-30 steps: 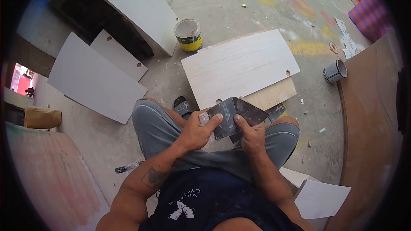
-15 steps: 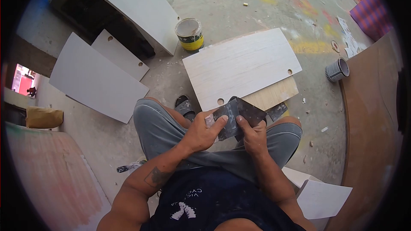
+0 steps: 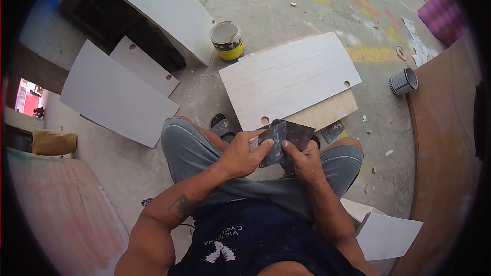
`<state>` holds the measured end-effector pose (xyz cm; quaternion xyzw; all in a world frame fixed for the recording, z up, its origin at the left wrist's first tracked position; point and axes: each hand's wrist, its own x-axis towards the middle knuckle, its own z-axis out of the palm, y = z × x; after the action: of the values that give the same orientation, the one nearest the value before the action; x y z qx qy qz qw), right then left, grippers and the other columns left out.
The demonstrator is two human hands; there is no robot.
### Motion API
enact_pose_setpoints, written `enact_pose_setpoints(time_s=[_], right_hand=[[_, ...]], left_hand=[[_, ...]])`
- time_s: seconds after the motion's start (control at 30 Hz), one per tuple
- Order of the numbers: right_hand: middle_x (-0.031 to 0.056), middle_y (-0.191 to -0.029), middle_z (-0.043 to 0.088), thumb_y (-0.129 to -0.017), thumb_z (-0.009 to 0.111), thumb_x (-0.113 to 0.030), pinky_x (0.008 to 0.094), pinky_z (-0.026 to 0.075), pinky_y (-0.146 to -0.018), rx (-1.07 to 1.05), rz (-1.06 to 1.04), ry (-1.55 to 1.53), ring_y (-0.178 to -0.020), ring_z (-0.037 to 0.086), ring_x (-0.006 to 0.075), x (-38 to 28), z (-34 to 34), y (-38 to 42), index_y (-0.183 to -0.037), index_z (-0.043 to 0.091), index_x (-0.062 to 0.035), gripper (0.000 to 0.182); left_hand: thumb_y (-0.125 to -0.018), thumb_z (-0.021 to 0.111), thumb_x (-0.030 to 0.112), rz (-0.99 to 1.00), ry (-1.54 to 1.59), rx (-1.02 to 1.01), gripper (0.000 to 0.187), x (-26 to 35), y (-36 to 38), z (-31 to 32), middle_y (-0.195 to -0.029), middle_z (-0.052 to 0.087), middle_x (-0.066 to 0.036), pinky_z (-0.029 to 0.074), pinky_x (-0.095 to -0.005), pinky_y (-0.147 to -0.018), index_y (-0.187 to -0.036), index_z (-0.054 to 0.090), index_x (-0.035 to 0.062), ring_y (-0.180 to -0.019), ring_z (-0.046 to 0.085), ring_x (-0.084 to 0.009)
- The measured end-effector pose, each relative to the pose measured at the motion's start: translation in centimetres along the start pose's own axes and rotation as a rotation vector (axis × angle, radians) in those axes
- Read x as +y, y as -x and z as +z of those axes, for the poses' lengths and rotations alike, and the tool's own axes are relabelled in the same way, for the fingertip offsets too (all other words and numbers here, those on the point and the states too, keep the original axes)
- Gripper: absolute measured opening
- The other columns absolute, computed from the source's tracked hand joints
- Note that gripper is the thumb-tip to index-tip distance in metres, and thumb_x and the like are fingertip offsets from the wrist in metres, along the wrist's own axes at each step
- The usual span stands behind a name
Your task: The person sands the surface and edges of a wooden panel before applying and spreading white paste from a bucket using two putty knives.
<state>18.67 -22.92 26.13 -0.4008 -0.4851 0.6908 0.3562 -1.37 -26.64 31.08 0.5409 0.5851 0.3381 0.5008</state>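
My left hand [image 3: 244, 154] is closed on a dark, smeared flat blade [image 3: 274, 140] in front of my lap, thumb pressed on its face. A second dark flat blade [image 3: 299, 134] is pinched in my right hand [image 3: 304, 161], and the two overlap between my thumbs. Just beyond them lies a white panel [image 3: 291, 79] with a round hole near each of its two front corners. Under its right edge shows a bare wood board [image 3: 332, 111]. Fingers behind the blades are hidden.
A yellow-green can [image 3: 227, 46] stands behind the panel, another can [image 3: 403, 81] to the right. Pale panels [image 3: 117, 94] lie at left; one [image 3: 171, 15] leans at the back. A brown board [image 3: 445, 138] runs along the right. A dark plate [image 3: 332, 131] lies by my right knee.
The right-hand blade has turned and slid slightly against the left one, with my right hand shifting a little rightward. Both hands keep their hold.
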Motion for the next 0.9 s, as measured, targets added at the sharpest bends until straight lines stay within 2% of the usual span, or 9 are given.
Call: enact_pose_setpoints(time_s=[0.13,0.23,0.27,0.33,0.43,0.57,0.77,0.9], right_hand=[[0.0045,-0.095,0.073,-0.099,0.066,-0.013,0.027,0.053,-0.077,-0.056,0.036,-0.052,-0.084,0.065,0.0099,-0.2,0.0,0.1,-0.109,0.071,0.0034,0.019],[0.0074,-0.105,0.072,-0.099,0.066,-0.012,0.0288,0.053,-0.084,-0.094,0.102,-0.21,-0.093,0.066,0.0129,-0.4,0.1,0.3,-0.116,0.067,0.0047,0.024],[0.0085,-0.109,0.072,-0.099,0.066,-0.012,0.0296,0.053,-0.087,-0.101,0.125,-0.281,-0.096,0.067,0.0141,-0.6,0.1,0.3,-0.119,0.066,0.0051,0.026],[0.01,-0.117,0.069,-0.098,0.066,-0.011,0.0315,0.052,-0.094,-0.092,0.099,-0.344,-0.105,0.066,0.0162,-0.8,0.1,0.1,-0.127,0.06,0.0053,0.034],[0.0116,-0.125,0.066,-0.098,0.067,-0.01,0.0333,0.05,-0.101,-0.067,0.036,-0.403,-0.113,0.064,0.018,-1.0,0.8,0.2,-0.137,0.054,0.0055,0.044],[0.0126,-0.131,0.064,-0.096,0.068,-0.006,0.033,0.049,-0.103,-0.057,-0.089,-0.44,-0.117,0.063,0.0192,0.2,1.0,-0.2,-0.146,0.045,0.0055,0.057],[0.0129,-0.128,0.067,-0.095,0.067,0.0,0.0317,0.049,-0.103,0.04,-0.092,-0.333,-0.116,0.064,0.0177,0.2,1.8,-0.2,-0.141,0.055,0.0048,0.047],[0.0111,-0.123,0.07,-0.097,0.066,-0.002,0.0307,0.05,-0.101,0.061,-0.105,-0.269,-0.111,0.065,0.016,0.0,2.1,-0.2,-0.133,0.063,0.0055,0.037]], left_hand=[[-0.1,0.06,0.019,-0.037,-0.017,-0.043,0.029,0.4,0.1,-0.5,-0.085,0.07,-0.016,0.051,-0.0356,-0.077,-0.112,0.068,-0.0061,-0.078,0.06,-0.016],[-0.1,0.061,0.022,-0.093,-0.023,-0.129,0.032,0.7,-0.1,-1.4,-0.091,0.072,-0.014,0.052,-0.0336,-0.078,-0.116,0.067,-0.0061,-0.081,0.062,-0.0142],[-0.101,0.062,0.022,-0.068,0.031,-0.084,0.033,0.2,0.1,-1.5,-0.094,0.073,-0.013,0.053,-0.0325,-0.078,-0.117,0.067,-0.0061,-0.083,0.063,-0.0135],[-0.103,0.062,0.024,-0.014,0.139,-0.01,0.035,-1.2,0.1,-1.5,-0.101,0.074,-0.01,0.053,-0.0302,-0.08,-0.121,0.066,-0.006,-0.087,0.065,-0.0121],[-0.105,0.061,0.024,-0.126,0.328,-0.028,0.037,-0.2,0.7,-2.7,-0.108,0.073,-0.008,0.054,-0.0274,-0.083,-0.125,0.065,-0.0064,-0.093,0.066,-0.011],[-0.105,0.061,0.022,-0.073,0.349,0.033,0.035,-0.8,1.0,-2.2,-0.107,0.073,-0.008,0.054,-0.0272,-0.083,-0.124,0.065,-0.0063,-0.093,0.066,-0.0103],[-0.105,0.061,0.023,-0.057,0.419,0.109,0.034,-1.6,0.9,-0.7,-0.107,0.073,-0.008,0.054,-0.0282,-0.084,-0.124,0.065,-0.0057,-0.093,0.065,-0.0107],[-0.104,0.062,0.023,-0.047,0.342,0.14,0.034,-2.7,0.4,0.0,-0.104,0.074,-0.008,0.053,-0.0289,-0.082,-0.123,0.066,-0.0049,-0.091,0.065,-0.0105]])
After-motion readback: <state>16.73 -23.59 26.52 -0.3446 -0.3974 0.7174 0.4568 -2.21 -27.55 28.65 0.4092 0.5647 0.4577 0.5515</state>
